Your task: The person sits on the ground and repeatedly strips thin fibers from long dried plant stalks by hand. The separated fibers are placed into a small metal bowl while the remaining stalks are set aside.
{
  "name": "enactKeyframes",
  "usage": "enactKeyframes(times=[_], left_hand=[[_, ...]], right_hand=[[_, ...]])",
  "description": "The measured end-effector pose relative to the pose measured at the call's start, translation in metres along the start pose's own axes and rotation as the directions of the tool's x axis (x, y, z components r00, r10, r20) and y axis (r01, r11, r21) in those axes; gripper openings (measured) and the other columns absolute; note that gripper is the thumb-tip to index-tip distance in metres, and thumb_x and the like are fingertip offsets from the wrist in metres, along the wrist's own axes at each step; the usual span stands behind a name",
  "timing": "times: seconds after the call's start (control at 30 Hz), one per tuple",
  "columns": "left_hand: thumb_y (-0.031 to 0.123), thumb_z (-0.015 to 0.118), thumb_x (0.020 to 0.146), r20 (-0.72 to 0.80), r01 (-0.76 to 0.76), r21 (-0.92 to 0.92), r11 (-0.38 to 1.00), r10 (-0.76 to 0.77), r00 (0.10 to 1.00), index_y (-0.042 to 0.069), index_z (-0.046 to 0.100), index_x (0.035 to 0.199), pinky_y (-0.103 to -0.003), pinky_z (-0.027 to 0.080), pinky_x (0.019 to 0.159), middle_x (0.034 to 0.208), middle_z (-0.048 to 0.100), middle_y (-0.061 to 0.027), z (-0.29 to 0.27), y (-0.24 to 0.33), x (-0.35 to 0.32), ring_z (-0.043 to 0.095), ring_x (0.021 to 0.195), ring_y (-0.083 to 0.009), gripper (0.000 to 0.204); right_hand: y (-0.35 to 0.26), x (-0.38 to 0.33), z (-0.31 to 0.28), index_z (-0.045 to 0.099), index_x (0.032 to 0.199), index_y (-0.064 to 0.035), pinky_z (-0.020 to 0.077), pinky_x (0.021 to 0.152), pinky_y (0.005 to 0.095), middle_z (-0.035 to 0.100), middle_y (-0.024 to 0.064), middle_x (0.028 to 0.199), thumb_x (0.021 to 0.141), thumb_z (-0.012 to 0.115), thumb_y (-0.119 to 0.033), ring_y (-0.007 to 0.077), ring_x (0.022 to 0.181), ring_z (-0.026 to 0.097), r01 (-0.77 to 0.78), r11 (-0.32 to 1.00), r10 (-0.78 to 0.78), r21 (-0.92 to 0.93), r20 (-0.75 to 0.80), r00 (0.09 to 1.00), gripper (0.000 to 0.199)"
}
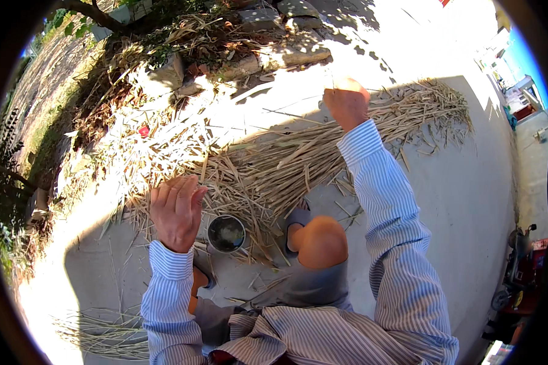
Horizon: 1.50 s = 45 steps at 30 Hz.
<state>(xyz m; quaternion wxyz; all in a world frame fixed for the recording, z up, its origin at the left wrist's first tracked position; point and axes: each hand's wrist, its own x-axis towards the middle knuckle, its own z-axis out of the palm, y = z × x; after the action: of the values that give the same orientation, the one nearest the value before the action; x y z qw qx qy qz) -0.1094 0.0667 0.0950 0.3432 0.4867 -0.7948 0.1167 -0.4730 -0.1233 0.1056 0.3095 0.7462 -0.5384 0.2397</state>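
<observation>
Dry straw stalks [298, 155] lie in a long heap across the ground in front of me. My left hand [178, 212] hovers over the near left part of the heap, its fingers stretched side by side and the thumb a little apart. I see nothing in it. Further out, above the far edge of the stalks, my right hand [347, 102] is closed. Glare washes out its fingertips, so what it may hold cannot be made out. A round metal pot [226, 233] with dark contents stands beside my left hand, close to the straw.
A smaller bundle of thin stalks [103, 333] lies at the lower left. Stone blocks [295, 56] and dry leaves border the far left side. A small red scrap [144, 131] rests on the straw. A red and black vehicle [523, 267] stands at the right.
</observation>
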Motion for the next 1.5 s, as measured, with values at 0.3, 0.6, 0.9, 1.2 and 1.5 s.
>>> enactKeyframes(times=[0.3,0.6,0.9,1.2,1.5], left_hand=[[0.024,0.074,0.076,-0.055,0.034,0.294,0.955,-0.018,0.998,0.010,0.065,0.102,-0.038,0.044,0.075,0.099,0.068,-0.0040,-0.030,-0.013,0.035,0.061,0.088,-0.0208,0.030],[0.012,0.075,0.072,-0.077,0.136,-0.198,0.971,-0.154,0.985,0.006,0.062,0.078,-0.037,0.043,0.065,0.073,0.066,-0.0058,-0.058,-0.094,-0.005,0.059,0.069,-0.0248,0.015],[0.007,0.077,0.072,-0.003,0.289,-0.323,0.901,-0.306,0.952,0.002,0.066,0.081,-0.033,0.049,0.063,0.075,0.067,-0.0103,-0.065,-0.120,-0.032,0.063,0.071,-0.0245,0.015],[0.013,0.072,0.082,-0.051,0.158,-0.139,0.978,-0.167,0.985,0.000,0.062,0.100,-0.034,0.048,0.077,0.089,0.067,-0.0090,-0.050,-0.103,-0.010,0.062,0.085,-0.0214,0.024],[0.019,0.071,0.074,0.088,0.112,0.006,0.994,-0.112,0.990,0.010,0.060,0.076,-0.039,0.039,0.066,0.069,0.062,-0.0022,-0.026,-0.108,-0.015,0.056,0.070,-0.0230,0.014]], right_hand=[[-0.186,-0.020,-0.061,0.059,0.073,-0.0075,0.0483,0.049,0.0400,0.056,0.0098,0.061,0.082,0.059,-0.016,0.0270,0.057,0.059,0.188,0.906,-0.215,0.378,0.030,0.976,0.012],[-0.200,-0.029,-0.071,0.055,0.104,0.0000,0.0547,0.068,0.0288,0.065,0.0147,0.104,0.093,0.060,-0.031,0.0155,0.079,0.064,-0.719,-0.494,0.018,0.489,0.833,0.553,0.033],[-0.198,-0.039,-0.016,0.054,0.108,-0.0006,0.0558,0.067,0.0291,0.062,0.0215,0.104,0.095,0.058,-0.020,0.0229,0.086,0.065,-0.587,-0.687,0.057,0.427,0.838,0.542,0.024],[-0.221,-0.030,-0.031,0.057,0.101,0.0049,0.0510,0.059,0.0239,0.067,0.0148,0.085,0.096,0.054,-0.022,0.0176,0.072,0.067,-0.685,-0.486,0.116,0.543,0.817,0.565,0.027],[-0.196,-0.022,-0.023,0.054,0.107,0.0062,0.0544,0.066,0.0313,0.064,0.0165,0.099,0.095,0.056,-0.019,0.0216,0.087,0.065,-0.540,-0.596,0.129,0.594,0.735,0.666,0.028]])
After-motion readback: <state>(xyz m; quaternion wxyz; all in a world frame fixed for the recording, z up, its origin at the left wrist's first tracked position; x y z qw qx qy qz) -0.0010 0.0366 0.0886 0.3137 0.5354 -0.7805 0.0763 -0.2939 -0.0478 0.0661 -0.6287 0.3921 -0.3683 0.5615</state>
